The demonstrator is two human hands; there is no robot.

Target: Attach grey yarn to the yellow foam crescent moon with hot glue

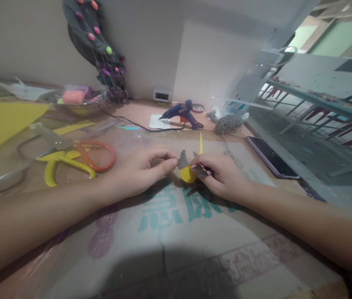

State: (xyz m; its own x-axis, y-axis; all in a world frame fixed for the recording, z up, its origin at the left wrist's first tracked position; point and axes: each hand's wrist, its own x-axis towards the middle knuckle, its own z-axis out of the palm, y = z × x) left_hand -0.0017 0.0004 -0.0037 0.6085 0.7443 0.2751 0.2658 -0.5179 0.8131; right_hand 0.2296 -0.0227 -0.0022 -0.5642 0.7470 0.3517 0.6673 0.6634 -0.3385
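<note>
A small craft piece (pixel 188 174), rounded and yellow with a grey, pointed, yarn-like part on top, is pinched in my right hand (pixel 222 174). Between those fingers a dark, shiny bit also shows, too blurred to name. A thin yellow strip (pixel 201 143) sticks up just behind the right fingers. My left hand (pixel 151 168) is closed in a pinch, thumb and forefinger together at the left edge of the grey part. Whatever lies between the left fingertips is hidden. Both hands are low over a printed sheet (pixel 176 253) on the table.
Orange-and-yellow-handled scissors (pixel 101 155) lie left, near yellow sheets (pixel 4 124). Behind the hands are a blue glue gun (pixel 178 112), grey yarn (pixel 230 123) and a small digital clock (pixel 162 95). A phone (pixel 272 158) lies by the right edge. A bowl (pixel 79 109) holds wrapped material.
</note>
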